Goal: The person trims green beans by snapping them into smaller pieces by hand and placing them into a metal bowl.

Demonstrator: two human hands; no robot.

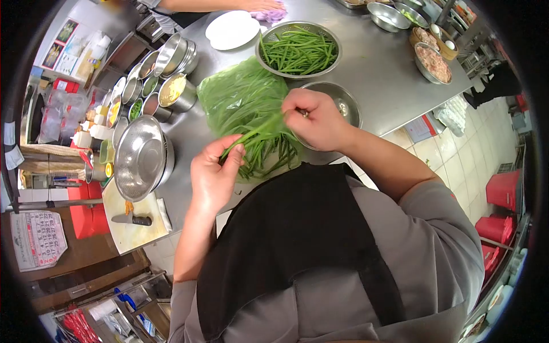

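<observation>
My left hand (217, 168) pinches a green bean (247, 136) between thumb and fingers. My right hand (317, 117) is closed in a fist over the near rim of a steel bowl (355, 108); a small end pokes out at its fingers, too small to name. Under and between my hands lies a green plastic bag (237, 91), with loose green beans (266, 151) spilling from its near side. Beyond it stands a steel colander (337, 57) full of green beans. Part of the steel bowl is hidden behind my right hand.
Steel pots and containers (177, 94) crowd the left side, with a large empty steel colander (140, 154) nearer me. A knife (132, 219) rests on a cutting board (117, 231). At the back, another person's hand (266, 6) is near a white plate (231, 30). Bowls of meat (433, 63) stand right.
</observation>
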